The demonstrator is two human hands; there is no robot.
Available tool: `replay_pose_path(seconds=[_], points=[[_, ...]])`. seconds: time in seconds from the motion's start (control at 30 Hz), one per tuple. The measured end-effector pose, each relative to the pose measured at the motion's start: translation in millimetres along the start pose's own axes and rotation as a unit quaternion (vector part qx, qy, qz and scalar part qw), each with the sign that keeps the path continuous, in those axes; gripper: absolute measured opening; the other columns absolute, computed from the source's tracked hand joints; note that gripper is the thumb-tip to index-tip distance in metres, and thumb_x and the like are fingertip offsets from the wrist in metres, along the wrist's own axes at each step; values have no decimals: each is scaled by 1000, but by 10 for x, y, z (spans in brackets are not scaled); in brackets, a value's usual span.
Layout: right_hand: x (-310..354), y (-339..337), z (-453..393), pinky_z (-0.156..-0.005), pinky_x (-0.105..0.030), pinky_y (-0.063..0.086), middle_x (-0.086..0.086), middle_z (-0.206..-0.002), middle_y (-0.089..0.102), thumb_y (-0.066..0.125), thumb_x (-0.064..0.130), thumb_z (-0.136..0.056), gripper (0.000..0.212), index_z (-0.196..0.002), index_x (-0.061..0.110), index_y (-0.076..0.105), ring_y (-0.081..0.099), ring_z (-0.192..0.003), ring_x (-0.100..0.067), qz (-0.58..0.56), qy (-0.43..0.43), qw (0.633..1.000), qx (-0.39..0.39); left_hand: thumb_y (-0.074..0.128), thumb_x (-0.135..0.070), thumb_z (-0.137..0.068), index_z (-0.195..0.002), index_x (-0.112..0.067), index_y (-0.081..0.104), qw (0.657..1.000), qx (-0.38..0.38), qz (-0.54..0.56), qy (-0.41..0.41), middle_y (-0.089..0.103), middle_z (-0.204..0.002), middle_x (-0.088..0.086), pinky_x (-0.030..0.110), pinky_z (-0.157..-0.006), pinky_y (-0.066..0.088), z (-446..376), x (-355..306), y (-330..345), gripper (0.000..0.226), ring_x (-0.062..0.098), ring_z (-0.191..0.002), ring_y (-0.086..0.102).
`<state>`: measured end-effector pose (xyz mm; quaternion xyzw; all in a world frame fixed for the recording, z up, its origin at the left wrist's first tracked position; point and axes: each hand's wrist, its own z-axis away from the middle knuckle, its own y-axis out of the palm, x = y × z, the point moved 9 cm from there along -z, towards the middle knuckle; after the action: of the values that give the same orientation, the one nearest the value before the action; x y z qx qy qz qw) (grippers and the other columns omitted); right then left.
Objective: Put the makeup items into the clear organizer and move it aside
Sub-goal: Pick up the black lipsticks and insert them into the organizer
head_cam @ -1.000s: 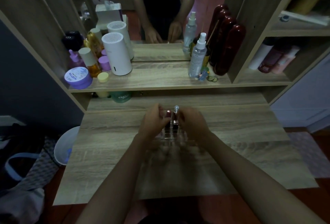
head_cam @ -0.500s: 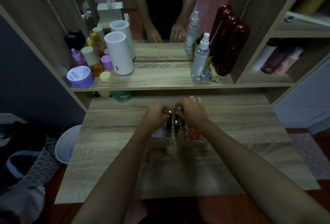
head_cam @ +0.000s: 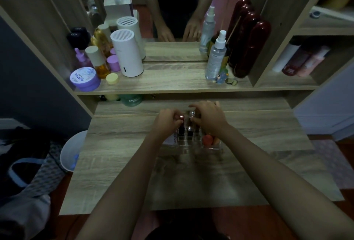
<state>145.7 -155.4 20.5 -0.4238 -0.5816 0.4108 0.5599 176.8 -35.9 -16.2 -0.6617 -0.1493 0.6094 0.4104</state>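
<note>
The clear organizer (head_cam: 191, 146) stands on the wooden desk (head_cam: 118, 155), near its middle. Upright in its slots are a red-capped lipstick (head_cam: 181, 124) and a silver-topped tube (head_cam: 191, 123); an orange-red sponge (head_cam: 207, 140) lies in its right compartment. My left hand (head_cam: 167, 122) grips the organizer's left side, fingers curled beside the red cap. My right hand (head_cam: 208, 118) grips the right side, fingers over the back slots. Both hands hide the organizer's side walls.
On the shelf above stand a white cylinder (head_cam: 126, 55), a purple jar (head_cam: 85, 78), amber bottles (head_cam: 99, 63), a spray bottle (head_cam: 215, 57) and dark red cases (head_cam: 249, 48) in front of a mirror. A green jar (head_cam: 132, 101) sits under the shelf. A white bin (head_cam: 73, 151) stands left of the desk.
Both hands have pushed the organizer a little away from me, toward the back of the desk. The orange-red sponge in its right compartment has come into view.
</note>
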Motion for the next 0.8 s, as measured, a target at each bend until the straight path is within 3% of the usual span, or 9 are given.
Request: replay_pose_path(seconds=[0.17,0.23,0.3,0.4,0.53,0.7,0.8], points=[[-218,-72,26,-96,-42,42,-8,-118,63,68,25,-81,38,-118,19,60,58,-110,-27,20,26,998,52,69,-6,-78,-99,-7,69,1000,5,1,-2,74,-95,14,35,-80,54,-11,7,-21,21,23,-87,68],[-282,-62,46,-95,-41,45,-9,-113,67,71,22,-80,33,-112,17,64,60,-108,-27,14,41,997,65,71,-5,-77,-101,-7,68,1000,4,-2,-1,74,-96,13,33,-78,53,-9,23,-18,25,20,-84,66],[-303,-53,63,-93,-40,48,-8,-108,71,70,21,-80,26,-105,16,67,62,-105,-27,3,49,997,63,72,-5,-75,-104,-8,67,1000,4,-7,0,73,-97,12,31,-77,51,1,43,-17,30,17,-83,63],[-305,-30,77,-91,-39,46,-8,-103,73,69,21,-82,19,-100,15,68,63,-103,-28,0,53,997,58,71,-6,-76,-107,-6,66,1000,6,-16,-2,72,-99,15,37,-83,55,9,67,-25,31,26,-91,66],[-301,-16,79,-92,-39,44,-8,-103,72,68,23,-83,18,-99,15,68,62,-102,-28,-7,54,997,50,66,-3,-79,-113,-4,63,1000,3,-23,-2,71,-102,16,36,-86,53,17,97,-57,34,27,-94,65],[-312,-37,67,-91,-39,46,-10,-101,72,66,24,-85,17,-98,13,68,62,-100,-29,-8,54,997,49,61,2,-81,-111,-3,62,1000,3,-25,-14,69,-101,16,30,-77,48,60,175,-47,31,20,-84,60],[-310,-43,71,-90,-39,45,-11,-101,71,66,22,-85,16,-98,13,68,62,-101,-30,-6,56,997,47,59,4,-79,-108,-2,63,1000,6,-21,-17,70,-101,18,35,-83,53,84,204,-31,30,27,-90,64]])
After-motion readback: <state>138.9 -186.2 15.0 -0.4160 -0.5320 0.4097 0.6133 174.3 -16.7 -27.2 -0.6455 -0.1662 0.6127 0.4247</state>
